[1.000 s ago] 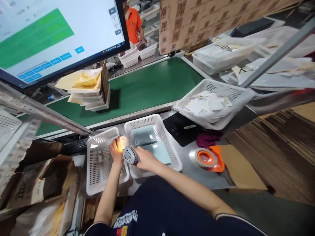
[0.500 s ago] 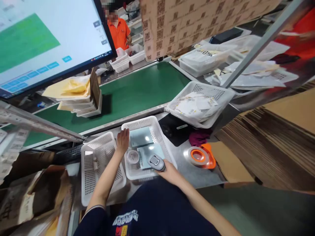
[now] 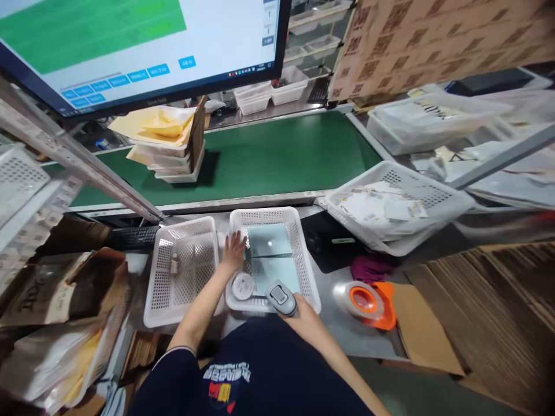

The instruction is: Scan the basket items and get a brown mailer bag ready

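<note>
Left hand: the left hand (image 3: pixel 235 252) lies flat with its fingers spread on the left rim of the middle basket (image 3: pixel 303 254), grasping nothing; pressed there, it likely steadies the basket.
Right hand: the right hand (image 3: pixel 303 315) is clenched round the grey scanner (image 3: pixel 281 297), whose head points over the basket's near edge, so that it faces what lies inside.
Round tin: a small round tin (image 3: pixel 243 285) sits in the basket's near-left corner, just below the left hand and just left of the scanner, apart from both hands.
Flat packets: pale blue-green flat packets (image 3: pixel 271 254) cover the basket floor directly right of the left hand and beyond the scanner, laid flat with their shiny faces up.
Left basket: a second white basket (image 3: pixel 182 271) stands touching the first, left of the left hand; one small bottle (image 3: pixel 174 265) lies in it.
Counter: the metal counter (image 3: pixel 347 323) carries both baskets. An orange tape dispenser (image 3: pixel 368 297) sits well right of the right hand, within reach but out of the way.
Beyond the hands: a green conveyor belt (image 3: pixel 281 156) runs past the baskets, bearing a stack of trays with yellow envelopes (image 3: pixel 162 136). A monitor (image 3: pixel 130 46) hangs above it.
Far right: a tilted basket of paper labels (image 3: pixel 390 205) rests beyond the right hand.
</note>
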`<move>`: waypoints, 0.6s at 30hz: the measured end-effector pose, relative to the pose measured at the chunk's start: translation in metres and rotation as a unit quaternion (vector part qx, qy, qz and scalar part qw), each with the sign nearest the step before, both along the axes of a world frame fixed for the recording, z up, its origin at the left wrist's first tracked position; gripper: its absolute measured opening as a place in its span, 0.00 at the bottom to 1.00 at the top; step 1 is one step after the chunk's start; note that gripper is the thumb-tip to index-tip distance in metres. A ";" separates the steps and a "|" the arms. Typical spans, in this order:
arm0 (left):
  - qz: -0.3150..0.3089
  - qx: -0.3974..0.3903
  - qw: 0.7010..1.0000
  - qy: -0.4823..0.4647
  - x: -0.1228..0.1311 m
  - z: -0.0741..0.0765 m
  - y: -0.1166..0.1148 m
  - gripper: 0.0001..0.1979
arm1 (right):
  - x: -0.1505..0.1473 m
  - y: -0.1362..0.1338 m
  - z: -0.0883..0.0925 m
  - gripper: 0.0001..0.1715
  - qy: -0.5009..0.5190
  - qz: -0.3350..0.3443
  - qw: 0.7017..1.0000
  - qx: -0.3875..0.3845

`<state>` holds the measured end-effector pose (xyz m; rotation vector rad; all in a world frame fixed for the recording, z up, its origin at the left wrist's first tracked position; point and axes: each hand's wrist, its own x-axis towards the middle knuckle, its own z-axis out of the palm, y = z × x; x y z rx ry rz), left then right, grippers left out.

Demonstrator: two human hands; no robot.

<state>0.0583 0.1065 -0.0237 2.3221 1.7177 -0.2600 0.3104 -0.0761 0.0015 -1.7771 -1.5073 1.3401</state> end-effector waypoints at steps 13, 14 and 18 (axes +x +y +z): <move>0.019 -0.010 1.000 0.000 0.000 0.010 -0.072 0.28 | 0.010 -0.010 -0.001 0.30 -0.012 -0.010 0.999 -0.036; 0.035 0.008 0.999 -0.009 -0.005 0.008 -0.069 0.29 | 0.008 -0.009 0.000 0.30 -0.012 -0.006 0.999 -0.037; 0.180 0.109 0.976 -0.053 -0.051 0.017 -0.040 0.31 | 0.000 -0.010 0.001 0.30 -0.021 0.002 0.999 -0.028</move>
